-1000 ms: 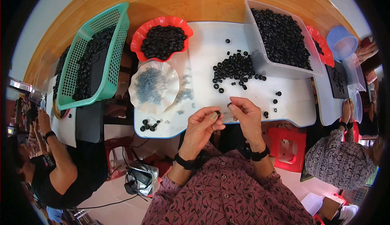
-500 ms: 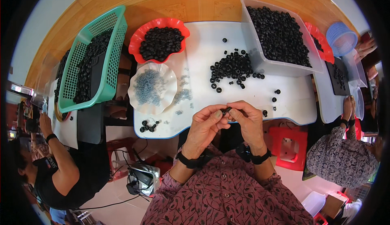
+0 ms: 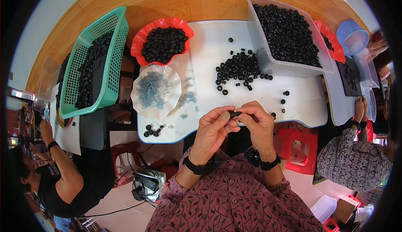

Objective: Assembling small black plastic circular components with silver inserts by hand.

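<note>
Center: left hand [image 3: 212,128] and right hand [image 3: 260,125], fingertips pinched, apparently steady 1 small black part [image 3: 233,114] from opposite sides.

This place looks like a small assembly workshop; on a white table with blue edge [image 3: 261,102] lies a loose heap of small black round parts [image 3: 236,69]; many more fill a translucent rectangular plastic bin [image 3: 259,50], a red wavy-rimmed bowl [image 3: 137,47] and a green perforated plastic basket [image 3: 114,73]; a white wavy-rimmed dish [image 3: 157,113] keeps tiny greyish pieces [image 3: 151,89]; at both sides, a person in black shirt [image 3: 54,192] and another in patterned shirt [image 3: 351,161] are placed at similar worktables.
</note>
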`<state>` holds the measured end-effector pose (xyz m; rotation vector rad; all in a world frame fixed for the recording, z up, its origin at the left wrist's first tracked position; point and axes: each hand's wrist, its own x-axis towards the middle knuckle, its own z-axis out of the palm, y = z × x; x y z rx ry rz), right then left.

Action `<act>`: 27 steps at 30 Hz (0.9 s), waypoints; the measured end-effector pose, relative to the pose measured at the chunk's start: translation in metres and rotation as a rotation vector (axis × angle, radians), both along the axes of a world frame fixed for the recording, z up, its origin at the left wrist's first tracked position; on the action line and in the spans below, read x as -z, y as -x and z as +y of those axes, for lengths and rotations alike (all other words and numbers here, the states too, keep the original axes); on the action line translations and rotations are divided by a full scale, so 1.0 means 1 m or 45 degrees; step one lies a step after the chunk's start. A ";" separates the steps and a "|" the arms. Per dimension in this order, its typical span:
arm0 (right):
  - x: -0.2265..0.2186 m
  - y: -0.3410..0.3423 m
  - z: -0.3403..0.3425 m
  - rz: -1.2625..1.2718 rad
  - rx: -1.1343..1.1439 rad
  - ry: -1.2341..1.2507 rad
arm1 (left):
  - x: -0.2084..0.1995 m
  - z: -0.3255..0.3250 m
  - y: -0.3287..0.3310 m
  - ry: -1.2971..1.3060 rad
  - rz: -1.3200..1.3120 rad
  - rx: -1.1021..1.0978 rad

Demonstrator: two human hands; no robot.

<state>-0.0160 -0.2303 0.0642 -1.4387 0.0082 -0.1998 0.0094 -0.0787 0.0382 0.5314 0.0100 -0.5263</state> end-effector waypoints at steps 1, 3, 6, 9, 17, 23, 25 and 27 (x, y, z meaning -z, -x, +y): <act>-0.001 0.000 0.001 -0.009 0.003 0.019 | -0.001 0.000 0.000 -0.007 -0.007 -0.007; -0.002 0.001 0.001 -0.018 0.006 0.037 | -0.002 -0.001 0.001 -0.016 -0.012 -0.011; -0.002 0.001 0.000 -0.037 0.008 0.066 | -0.003 -0.002 0.001 -0.039 -0.026 -0.021; -0.003 0.003 0.000 -0.041 0.018 0.087 | -0.004 -0.002 0.003 -0.067 -0.043 -0.037; -0.001 0.003 -0.002 -0.165 0.118 0.399 | -0.009 -0.007 0.005 -0.205 -0.079 -0.110; -0.010 0.004 0.004 -0.259 0.205 0.665 | -0.007 -0.008 0.006 -0.241 -0.112 -0.147; -0.009 0.005 0.007 -0.292 0.239 0.711 | -0.007 -0.009 0.006 -0.239 -0.126 -0.164; -0.009 0.006 0.010 -0.325 0.274 0.759 | -0.008 -0.010 0.006 -0.252 -0.127 -0.176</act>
